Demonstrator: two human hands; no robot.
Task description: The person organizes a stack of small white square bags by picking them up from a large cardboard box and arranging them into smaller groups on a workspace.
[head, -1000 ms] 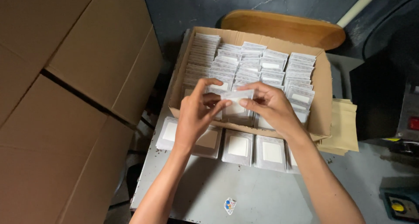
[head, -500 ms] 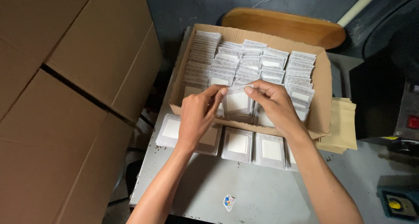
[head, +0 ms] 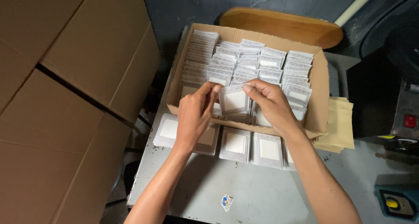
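Your left hand (head: 194, 115) and right hand (head: 270, 102) each pinch a top corner of one white packet (head: 234, 101), grip closed, upright over the cardboard box (head: 321, 97) at 12 o'clock on the tabletop (head: 262, 193), ready to slot among the rows.

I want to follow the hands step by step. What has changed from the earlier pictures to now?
Both hands moved slightly forward, deeper over the cardboard box. The left hand and right hand held a small white packet flatter a second ago; now it stands upright between their fingertips, low at the box's near end. The rows of packets in the box and the packets on the table stayed as they were.
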